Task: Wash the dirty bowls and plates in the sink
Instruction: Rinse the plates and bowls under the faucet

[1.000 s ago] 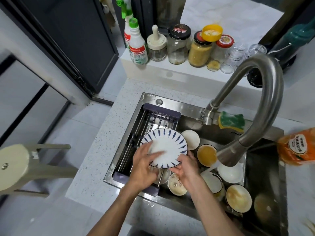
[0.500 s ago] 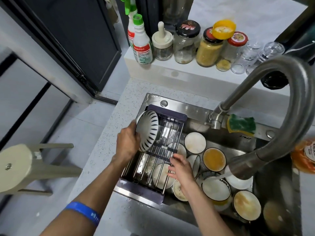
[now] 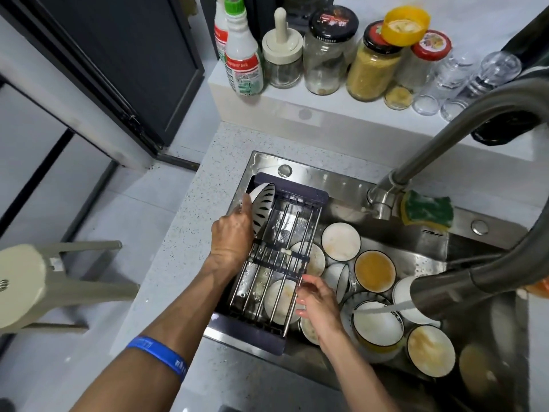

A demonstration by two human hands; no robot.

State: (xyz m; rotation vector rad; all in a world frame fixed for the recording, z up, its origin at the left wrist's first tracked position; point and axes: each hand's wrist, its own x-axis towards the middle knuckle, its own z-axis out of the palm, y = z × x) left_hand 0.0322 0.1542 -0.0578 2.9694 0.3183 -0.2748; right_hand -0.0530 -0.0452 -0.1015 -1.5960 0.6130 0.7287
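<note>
Drying rack [image 3: 276,260] bars lay mostly bare; faucet [image 3: 463,289] overhung dirty bowls [image 3: 374,295] crowding the sink's [image 3: 341,179] right side; left counter [image 3: 184,233] bare.

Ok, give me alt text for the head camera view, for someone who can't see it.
A person's left hand stands a blue-striped plate on edge in a drying rack across a steel sink, while the right hand touches the rack's near bars. Dirty bowls fill the basin under a running faucet; a sponge lies on the rim.
</note>
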